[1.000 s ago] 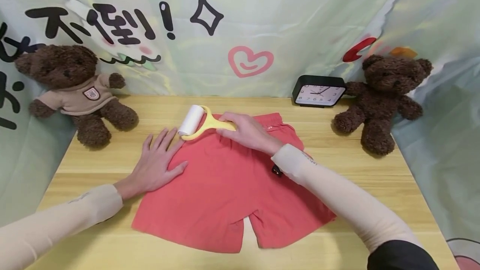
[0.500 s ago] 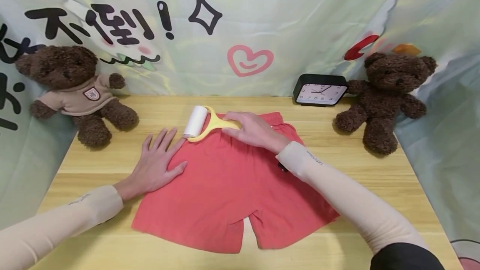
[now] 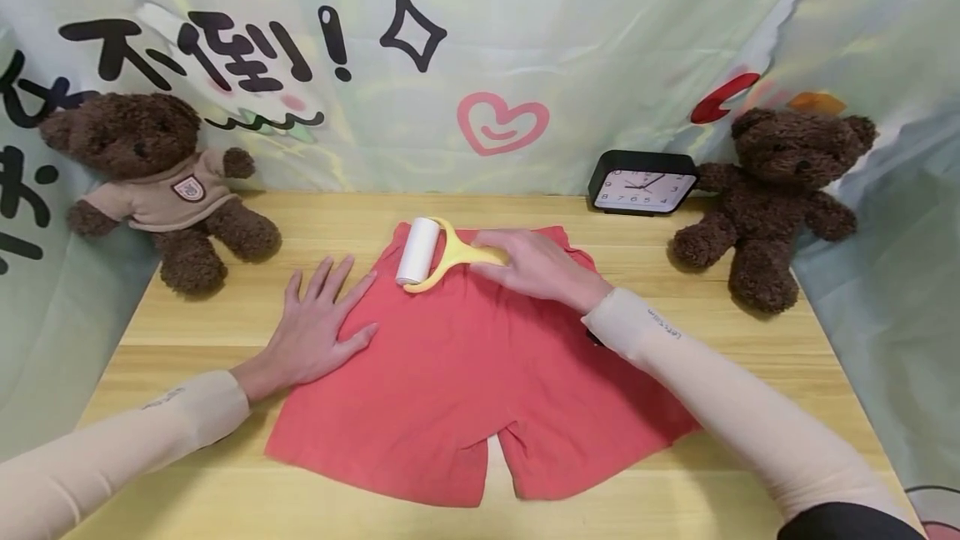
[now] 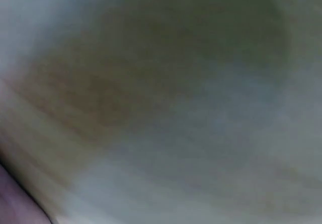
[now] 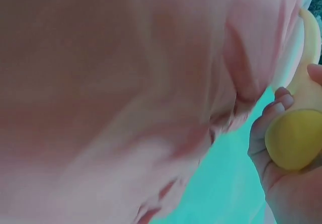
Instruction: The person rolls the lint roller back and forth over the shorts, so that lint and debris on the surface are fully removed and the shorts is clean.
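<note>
A pair of red shorts [image 3: 450,373] lies spread on the wooden table, waistband toward the back. My right hand [image 3: 536,265] grips the yellow handle of a lint roller [image 3: 418,251], whose white roll rests on the upper left of the shorts near the waistband. In the right wrist view, the fingers curl round the yellow handle [image 5: 294,139], with the shorts' fabric [image 5: 151,93] filling the left. My left hand [image 3: 313,332] lies flat with fingers spread, partly on the left edge of the shorts and partly on the table. The left wrist view is blurred.
A brown teddy bear [image 3: 168,190] in a beige shirt sits at the back left of the table [image 3: 202,332]. A black clock [image 3: 643,183] and another brown bear [image 3: 768,207] stand at the back right. A printed curtain [image 3: 585,40] hangs behind.
My right hand has drawn the lint roller to the right along the waistband, from the shorts' left edge inward. The left hand has stayed in place.
</note>
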{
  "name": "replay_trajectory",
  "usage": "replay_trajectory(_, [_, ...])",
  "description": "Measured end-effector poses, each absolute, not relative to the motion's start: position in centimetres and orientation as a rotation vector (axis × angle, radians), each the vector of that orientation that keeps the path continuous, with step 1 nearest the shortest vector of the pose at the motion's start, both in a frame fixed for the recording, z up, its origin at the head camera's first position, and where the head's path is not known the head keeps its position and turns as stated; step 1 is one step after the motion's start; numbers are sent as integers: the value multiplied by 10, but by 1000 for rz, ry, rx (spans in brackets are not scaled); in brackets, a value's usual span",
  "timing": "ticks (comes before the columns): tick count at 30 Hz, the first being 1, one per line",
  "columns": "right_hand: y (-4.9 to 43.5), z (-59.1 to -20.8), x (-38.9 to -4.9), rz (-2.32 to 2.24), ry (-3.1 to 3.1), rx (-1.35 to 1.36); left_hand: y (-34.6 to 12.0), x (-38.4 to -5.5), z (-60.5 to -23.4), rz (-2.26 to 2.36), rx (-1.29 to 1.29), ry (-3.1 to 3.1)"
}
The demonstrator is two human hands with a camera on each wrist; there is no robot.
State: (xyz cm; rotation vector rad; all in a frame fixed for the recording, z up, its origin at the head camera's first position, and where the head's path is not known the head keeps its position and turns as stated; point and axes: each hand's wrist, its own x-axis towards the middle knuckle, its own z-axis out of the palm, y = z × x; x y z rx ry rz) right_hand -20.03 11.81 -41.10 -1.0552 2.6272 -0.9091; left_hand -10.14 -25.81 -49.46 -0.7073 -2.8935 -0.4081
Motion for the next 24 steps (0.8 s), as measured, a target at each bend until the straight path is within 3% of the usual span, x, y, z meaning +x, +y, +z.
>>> replay_trajectory(24, [215, -391, -211, -724, 2648, -1071, -259, -100, -495, -390, -719, -2895])
